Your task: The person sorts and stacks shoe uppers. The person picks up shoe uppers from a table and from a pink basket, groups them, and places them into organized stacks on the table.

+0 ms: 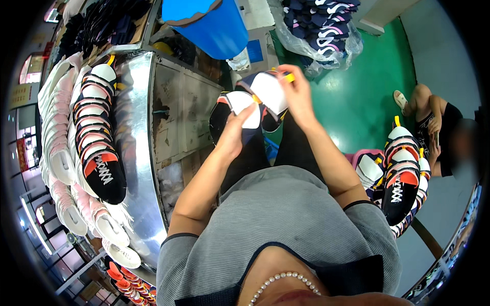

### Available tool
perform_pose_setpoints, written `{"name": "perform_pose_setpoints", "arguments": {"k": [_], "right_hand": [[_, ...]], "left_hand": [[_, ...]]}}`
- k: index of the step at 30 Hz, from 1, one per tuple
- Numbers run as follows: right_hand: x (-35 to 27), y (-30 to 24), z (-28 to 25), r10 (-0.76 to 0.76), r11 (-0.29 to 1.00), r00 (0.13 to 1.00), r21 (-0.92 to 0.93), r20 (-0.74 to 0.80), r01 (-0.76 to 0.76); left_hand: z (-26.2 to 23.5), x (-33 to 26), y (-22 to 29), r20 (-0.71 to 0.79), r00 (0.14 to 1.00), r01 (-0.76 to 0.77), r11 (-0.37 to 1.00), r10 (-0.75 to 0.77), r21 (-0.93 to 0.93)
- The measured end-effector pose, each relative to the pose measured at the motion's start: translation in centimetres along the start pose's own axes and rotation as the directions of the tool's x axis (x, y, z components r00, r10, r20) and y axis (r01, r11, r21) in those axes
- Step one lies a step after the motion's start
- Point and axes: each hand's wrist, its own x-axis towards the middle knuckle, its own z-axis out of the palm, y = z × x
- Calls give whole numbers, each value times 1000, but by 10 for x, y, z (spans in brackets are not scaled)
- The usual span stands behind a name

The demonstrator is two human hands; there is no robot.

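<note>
From the head view, the left hand (236, 133) has its fingers curled around the heel end of one shoe (232, 115), thumb pressed on its white sole, so the fingers are clamped on that shoe. The right hand (297, 95) pinches a second shoe (268, 92) just above and right of the left fingertips, fingers closed on its edge near a yellow tab (289, 77); the two shoes touch sole to sole between the hands, held in the air over the lap. Left of the left fingers stands a metal bench (140, 153) with a row of finished shoes (97, 137) stacked along it and white soles (61, 168) beyond. Above the fingers sits a blue bin (214, 25) and a clear bag of dark uppers (321, 28). Right of the right hand, lower down, another stack of shoes (400, 173) rests on a pink stool (365, 158), with a seated person (439, 127) on the green floor (357, 97) past it. The likely risk: each shoe is gripped only at one end, so a loosened pinch could let one slip to the floor. A wide elbow swing on the right could also tip that stack, which looks loosely piled.
</note>
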Motion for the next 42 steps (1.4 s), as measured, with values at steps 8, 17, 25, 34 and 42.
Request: {"name": "perform_pose_setpoints", "arguments": {"k": [8,17,25,34,42], "right_hand": [[23,-23,26,126,928,855,-364,503,77],[74,33,57,43,999,941,-14,336,-40],[107,30,48,141,934,844,214,518,-288],[62,26,-18,349,711,910,569,224,-413],[15,5,64,87,952,970,270,226,-148]], "left_hand": [[-30,29,36,-80,955,-265,943,286,200],[-35,76,50,-37,943,-317,928,330,194],[-32,129,56,-26,999,16,892,-31,-451],[-28,-3,17,-330,899,-253,957,287,144],[-13,8,45,-177,954,-242,970,241,15]]}}
